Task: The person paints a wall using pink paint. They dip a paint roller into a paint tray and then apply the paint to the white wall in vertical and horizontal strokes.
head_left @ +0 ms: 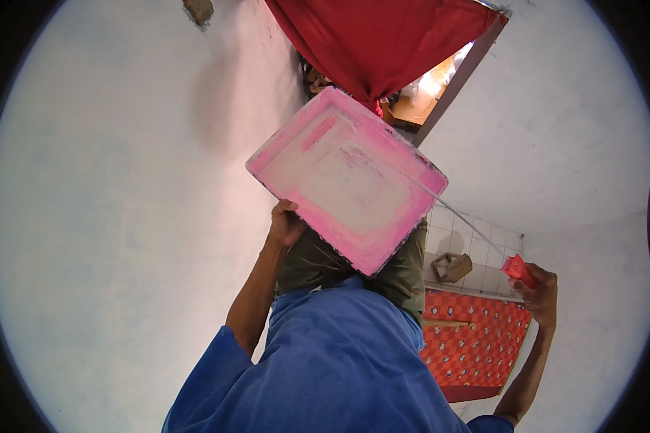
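Observation:
My left hand (287,223) grips the near left edge of a pink paint tray (412,225), thumb over the rim. Pale paint coats the tray's middle, with darker streaks on it. Out to the right, my right hand (539,292) is closed round the red handle (518,270) of what looks like a paint roller. Its thin pale rod (472,226) slants up and left across the tray's right corner. A long pink shape (320,134) lies at the tray's far left; I cannot tell if it is the roller's head.
White walls (115,216) rise on both sides. A red curtain (390,43) hangs knotted in a doorway ahead. At lower right are a wooden stool-like object (451,267) on pale tiles (487,280) and a red patterned mat (469,353) with a wooden stick (448,324).

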Motion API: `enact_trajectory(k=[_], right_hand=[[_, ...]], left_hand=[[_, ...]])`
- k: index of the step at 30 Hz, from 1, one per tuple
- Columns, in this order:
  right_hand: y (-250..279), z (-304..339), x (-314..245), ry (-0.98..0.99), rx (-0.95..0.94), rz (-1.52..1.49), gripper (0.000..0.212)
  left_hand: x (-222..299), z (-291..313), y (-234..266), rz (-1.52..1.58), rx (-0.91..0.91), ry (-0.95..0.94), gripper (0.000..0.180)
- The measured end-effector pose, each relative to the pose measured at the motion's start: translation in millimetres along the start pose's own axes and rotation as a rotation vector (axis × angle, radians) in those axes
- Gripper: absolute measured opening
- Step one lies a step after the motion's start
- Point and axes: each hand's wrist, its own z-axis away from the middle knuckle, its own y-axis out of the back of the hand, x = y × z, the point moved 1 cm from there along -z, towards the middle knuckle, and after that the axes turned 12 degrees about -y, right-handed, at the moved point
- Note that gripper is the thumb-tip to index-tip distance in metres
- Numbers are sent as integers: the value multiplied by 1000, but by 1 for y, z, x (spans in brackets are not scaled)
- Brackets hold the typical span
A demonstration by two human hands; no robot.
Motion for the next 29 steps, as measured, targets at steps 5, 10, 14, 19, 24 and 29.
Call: enact_trajectory(k=[5, 10, 14, 19, 24, 29], right_hand=[[-20, 2, 16, -52, -25, -56, 30], [-20, 13, 51, -94, -13, 150, 33], [3, 29, 97, -95, -39, -16, 33], [45, 51, 102, -216, -33, 47, 25], [58, 59, 111, -298, -55, 54, 27], [27, 34, 160, -211, -68, 204, 38]], left_hand=[[1, 0, 0, -12, -21, -24, 61], [-1, -1, -1, -8, -2, -11, 61], [-4, -6, 8, 20, -37, -22, 63], [-4, -4, 11, 71, -44, -6, 56], [-1, -3, 4, 83, -53, -9, 58], [-4, -6, 12, 50, -51, -32, 60]])
